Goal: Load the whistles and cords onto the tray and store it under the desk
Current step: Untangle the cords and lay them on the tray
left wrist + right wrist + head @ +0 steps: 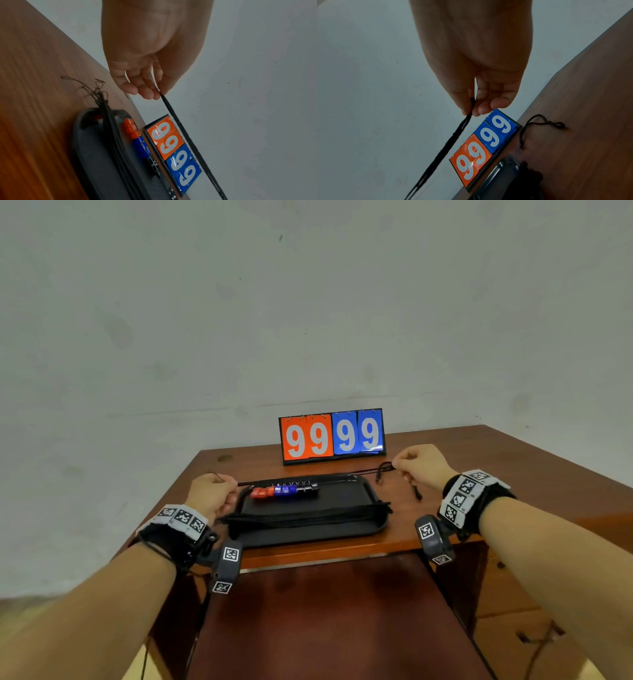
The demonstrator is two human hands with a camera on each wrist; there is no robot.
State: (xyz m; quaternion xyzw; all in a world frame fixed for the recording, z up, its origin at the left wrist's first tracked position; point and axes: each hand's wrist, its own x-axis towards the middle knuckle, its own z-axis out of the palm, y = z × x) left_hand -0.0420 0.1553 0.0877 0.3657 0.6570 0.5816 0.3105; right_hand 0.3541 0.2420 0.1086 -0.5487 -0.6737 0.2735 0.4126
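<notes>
A black tray (pixel 342 529) lies on the wooden desk (pixel 445 453). On its far side sits a row of whistles (pixel 284 491), red, blue and black. Several black cords (pixel 308 517) lie bunched across its near side. My left hand (pixel 212 491) and right hand (pixel 421 463) each pinch one end of a black cord (pixel 329 477), stretched taut above the tray's far edge. The left wrist view shows thumb and fingers pinching that cord (pixel 173 112). The right wrist view shows the same pinch on the cord (pixel 462 125). Another loose cord (pixel 539 121) lies on the desk to the right.
A flip scoreboard (pixel 332 436) reading 9999 in orange and blue stands behind the tray near the wall. An open space under the desk (pixel 325 611) shows below the front edge. A drawer unit (pixel 507 594) stands at the lower right.
</notes>
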